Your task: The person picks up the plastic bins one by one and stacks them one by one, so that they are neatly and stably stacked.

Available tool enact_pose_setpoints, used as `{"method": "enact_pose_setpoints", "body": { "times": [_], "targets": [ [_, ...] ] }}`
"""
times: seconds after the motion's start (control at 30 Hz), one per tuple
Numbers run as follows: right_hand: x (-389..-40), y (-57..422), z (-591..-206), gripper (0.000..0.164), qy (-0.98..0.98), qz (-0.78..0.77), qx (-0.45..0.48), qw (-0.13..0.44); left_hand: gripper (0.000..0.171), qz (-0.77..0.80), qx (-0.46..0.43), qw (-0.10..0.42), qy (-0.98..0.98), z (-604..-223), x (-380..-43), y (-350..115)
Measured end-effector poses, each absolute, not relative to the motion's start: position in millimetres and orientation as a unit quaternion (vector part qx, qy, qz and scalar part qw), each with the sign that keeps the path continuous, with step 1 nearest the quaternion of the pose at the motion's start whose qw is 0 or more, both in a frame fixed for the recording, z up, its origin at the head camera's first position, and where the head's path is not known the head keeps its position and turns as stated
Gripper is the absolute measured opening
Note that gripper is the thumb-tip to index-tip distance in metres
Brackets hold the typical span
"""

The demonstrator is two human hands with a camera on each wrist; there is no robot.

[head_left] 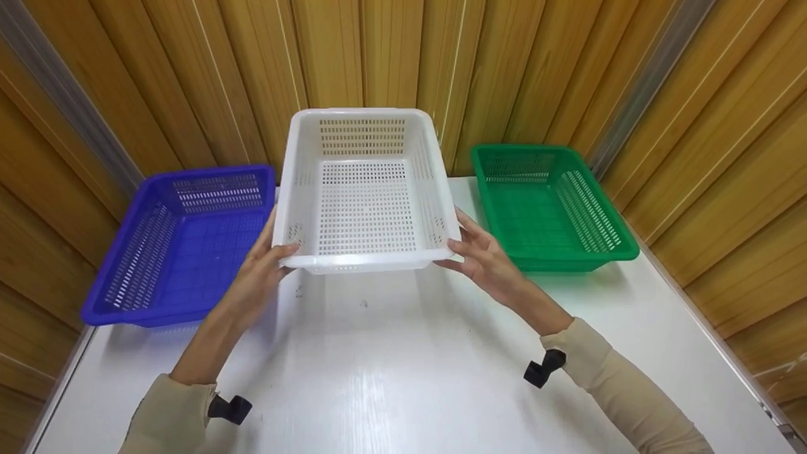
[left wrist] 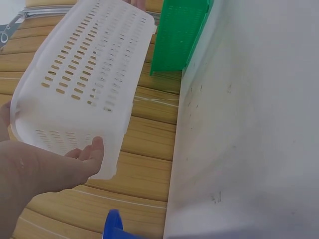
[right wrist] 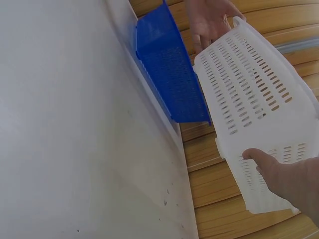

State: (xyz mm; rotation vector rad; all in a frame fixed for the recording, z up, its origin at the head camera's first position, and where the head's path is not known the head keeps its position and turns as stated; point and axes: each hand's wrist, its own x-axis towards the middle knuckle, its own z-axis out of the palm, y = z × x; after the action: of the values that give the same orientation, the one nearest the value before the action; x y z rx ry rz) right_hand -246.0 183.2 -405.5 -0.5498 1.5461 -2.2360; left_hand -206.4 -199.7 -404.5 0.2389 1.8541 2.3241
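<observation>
The near middle of the worktop [head_left: 378, 372] leaves room to pass, while the blue basket [head_left: 198, 261] at left, white basket [head_left: 365, 208] between and green basket [head_left: 526, 214] at right obstruct the far side.

Smooth plastic with a soft sheen forms a slotted white basket [head_left: 369, 260], a blue basket [head_left: 195, 252] and a green basket [head_left: 539, 217]. A smooth, glossy white tabletop [head_left: 378, 353], marked with dark flecks, shines brightly against wood-grained panels [head_left: 391, 57] and dull grey, metal-looking strips [head_left: 657, 82]. Matt beige cloth sleeves [head_left: 630, 384] contrast with black, plastic-looking wrist mounts [head_left: 238, 410].
</observation>
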Motion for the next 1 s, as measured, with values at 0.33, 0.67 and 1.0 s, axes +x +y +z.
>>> {"method": "enact_pose_setpoints", "body": {
  "times": [0.33, 0.67, 1.0],
  "targets": [
    [-247.7, 157.9, -396.6, 0.075, 0.533, -0.793, -0.22, 0.195, 0.072, 0.778, 0.103, 0.065, 0.617, -393.0, -197.2, -227.8],
    [-244.5, 132.3, -391.7, 0.076, 0.537, -0.787, -0.229, 0.198, 0.071, 0.774, 0.098, 0.047, 0.623, -386.4, -186.3, -253.8],
    [-237.0, 114.2, -394.2, 0.08, 0.544, -0.78, -0.234, 0.204, 0.07, 0.796, 0.113, 0.053, 0.592, -392.2, -179.3, -276.3]
  ]
}}
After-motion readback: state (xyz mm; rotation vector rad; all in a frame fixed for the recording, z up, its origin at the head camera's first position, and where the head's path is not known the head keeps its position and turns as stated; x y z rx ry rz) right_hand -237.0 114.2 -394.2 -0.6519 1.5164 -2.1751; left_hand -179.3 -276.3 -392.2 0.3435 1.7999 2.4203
